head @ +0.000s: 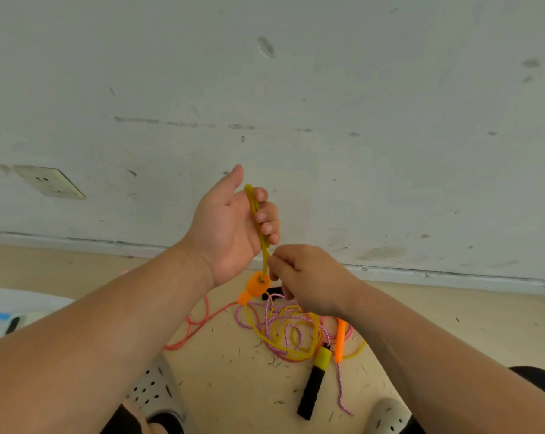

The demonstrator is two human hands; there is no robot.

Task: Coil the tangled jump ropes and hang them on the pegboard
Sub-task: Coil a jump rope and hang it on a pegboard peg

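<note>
Head view: left hand [230, 223] and right hand [308, 277] grip one yellow rope [252, 198], two ropes [341, 390] below.

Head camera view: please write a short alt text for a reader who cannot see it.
The left hand grips a folded bundle of yellow rope while the right hand pinches it just below, above its orange handle. More ropes lie tangled on the floor beneath.

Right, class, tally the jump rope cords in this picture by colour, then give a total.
Yellow cord: 1
Pink speckled cord: 1
Coral cord: 1
Total: 3
</note>
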